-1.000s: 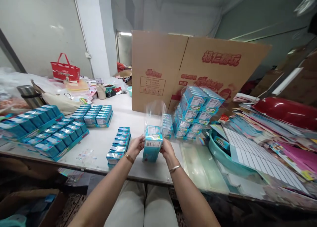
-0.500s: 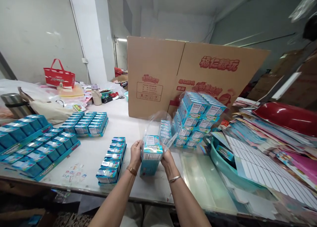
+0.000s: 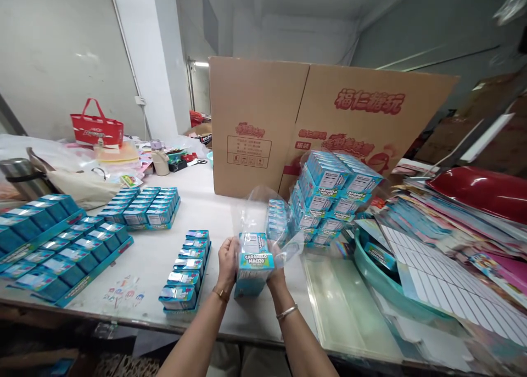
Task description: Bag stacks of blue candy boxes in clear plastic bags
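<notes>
One blue box (image 3: 252, 263) with the words CARAMELO MACIZO on its front, held upright just above the near edge of the tabletop (image 3: 214, 212), between two bare hands. Left hand (image 3: 228, 259) on the left side of the box, with fingers pressed together and curled around its edge. Right hand (image 3: 275, 281) against the right side, fingers mostly hidden behind the box and the plastic, so cannot tell how far spread, only pressing on the box. One clear film bag (image 3: 263, 212) around the upper part of the box, its loose mouth rising above and crumpling over to the right. One thin bracelet on each wrist – two in all. Just beside the left hand, one narrow tray (image 3: 185, 275) with a single row of small blue packs, six as far as can be counted. Farther back on the left, a second tray (image 3: 149, 206) with three rows of the same packs, too small to count one by one. At the far left, two more trays (image 3: 61, 245) full of blue boxes. Behind the held box and to its right, one wrapped stack (image 3: 329, 193) of the same blue boxes, about four layers high and leaning. Behind that, one big cardboard carton (image 3: 263, 119) with red print, standing on the tabletop. At the right, one teal basin (image 3: 373, 267) partly under sheets of paper. At the far left back, one red bag (image 3: 97, 129) and one steel flask (image 3: 18, 174) – well apart from the hands.
</notes>
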The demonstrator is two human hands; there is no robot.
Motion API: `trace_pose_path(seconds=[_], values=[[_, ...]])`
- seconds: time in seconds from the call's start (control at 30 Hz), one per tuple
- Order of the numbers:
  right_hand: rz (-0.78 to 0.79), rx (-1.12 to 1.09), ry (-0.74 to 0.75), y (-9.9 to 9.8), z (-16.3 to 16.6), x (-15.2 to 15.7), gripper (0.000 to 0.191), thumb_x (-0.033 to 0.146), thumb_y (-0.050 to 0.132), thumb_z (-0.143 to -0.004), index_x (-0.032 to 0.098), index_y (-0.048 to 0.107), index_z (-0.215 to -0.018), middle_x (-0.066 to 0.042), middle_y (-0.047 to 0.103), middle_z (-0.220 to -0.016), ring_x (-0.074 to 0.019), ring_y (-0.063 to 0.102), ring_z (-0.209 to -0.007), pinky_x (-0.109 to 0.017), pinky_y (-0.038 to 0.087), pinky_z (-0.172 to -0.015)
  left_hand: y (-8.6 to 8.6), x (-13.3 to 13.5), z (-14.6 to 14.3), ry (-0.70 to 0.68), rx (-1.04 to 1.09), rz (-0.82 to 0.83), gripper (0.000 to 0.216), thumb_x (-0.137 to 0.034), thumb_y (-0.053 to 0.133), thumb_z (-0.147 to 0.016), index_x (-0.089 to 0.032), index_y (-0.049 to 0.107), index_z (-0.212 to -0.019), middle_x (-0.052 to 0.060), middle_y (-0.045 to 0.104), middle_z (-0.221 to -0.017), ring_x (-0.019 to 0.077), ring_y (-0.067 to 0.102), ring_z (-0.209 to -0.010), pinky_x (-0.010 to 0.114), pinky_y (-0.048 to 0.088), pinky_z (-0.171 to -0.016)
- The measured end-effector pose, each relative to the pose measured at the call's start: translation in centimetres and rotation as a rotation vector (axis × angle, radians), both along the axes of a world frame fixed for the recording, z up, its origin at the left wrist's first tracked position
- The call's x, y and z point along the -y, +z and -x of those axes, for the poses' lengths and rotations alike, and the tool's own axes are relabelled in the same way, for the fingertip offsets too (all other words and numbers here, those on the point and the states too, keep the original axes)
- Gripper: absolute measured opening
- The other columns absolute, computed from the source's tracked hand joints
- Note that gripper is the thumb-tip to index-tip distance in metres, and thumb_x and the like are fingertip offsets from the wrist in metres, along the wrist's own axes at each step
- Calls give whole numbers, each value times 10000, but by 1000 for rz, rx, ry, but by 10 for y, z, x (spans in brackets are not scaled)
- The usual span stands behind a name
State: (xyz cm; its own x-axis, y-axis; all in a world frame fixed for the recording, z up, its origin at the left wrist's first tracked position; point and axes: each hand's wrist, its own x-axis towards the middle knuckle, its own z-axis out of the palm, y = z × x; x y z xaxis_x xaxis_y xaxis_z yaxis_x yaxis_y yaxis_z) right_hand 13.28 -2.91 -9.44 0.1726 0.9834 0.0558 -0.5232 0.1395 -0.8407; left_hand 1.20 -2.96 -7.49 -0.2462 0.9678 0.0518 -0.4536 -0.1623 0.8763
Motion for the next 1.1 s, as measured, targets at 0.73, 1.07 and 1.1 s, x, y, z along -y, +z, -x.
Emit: trace_pose_path(seconds=[0.73, 1.07, 1.1], values=[[73, 206, 78, 19, -14, -29, 421, 590, 729, -651, 195, 582, -644, 18, 603, -573, -167, 552, -618, -271, 431, -590, -16, -13, 14, -59, -145, 133, 506, -575, 779, -585, -120, 706, -794, 48, 701, -666, 196, 623, -660, 284, 477, -625], [35, 305, -47, 18, -11, -29, 378, 538, 675, -696, 202, 517, -624, 49, 526, -582, -131, 456, -614, -244, 368, -577, -12, -14, 20, -51, -285, 113, 425, -547, 731, -648, -133, 674, -726, 26, 658, -613, 174, 580, -602, 271, 443, -583], [44, 297, -30, 16, -11, -29, 375, 543, 661, -701, 204, 518, -629, 45, 533, -575, -134, 469, -601, -249, 375, -572, -12, -13, 20, -44, -303, 96, 417, -546, 720, -664, -135, 670, -710, 21, 648, -602, 169, 572, -600, 268, 440, -583]])
